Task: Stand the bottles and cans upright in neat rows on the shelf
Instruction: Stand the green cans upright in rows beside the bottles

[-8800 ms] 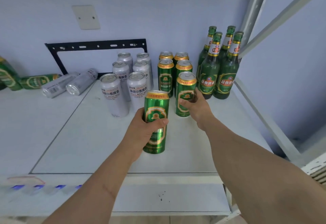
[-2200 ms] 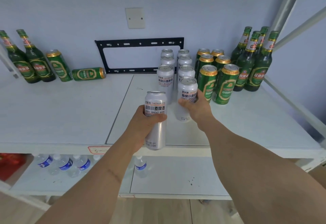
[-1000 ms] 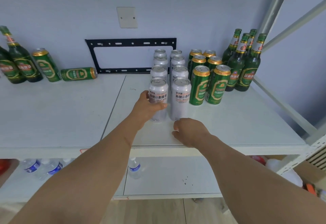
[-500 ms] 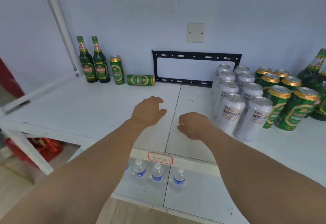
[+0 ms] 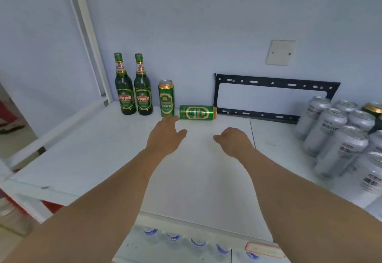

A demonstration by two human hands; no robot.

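A green can [image 5: 197, 112] lies on its side at the back of the white shelf [image 5: 86, 155], its gold-rimmed end toward 3 o'clock, its other end touching or nearly touching an upright green can [image 5: 166, 98] at its 9 o'clock. Further toward 9 o'clock stand two green bottles [image 5: 133, 85], upright and side by side against the wall. The left hand [image 5: 165, 136] reaches over the shelf just in front of the upright can, fingers spread and loose, holding nothing. The right hand [image 5: 234, 140] hovers at its 3 o'clock, fingers curled loosely inward, also empty. Toward 3 o'clock, well apart, silver cans [image 5: 334, 132] stand upright in rows. A black metal bracket [image 5: 275, 115] leans against the wall behind the lying can.
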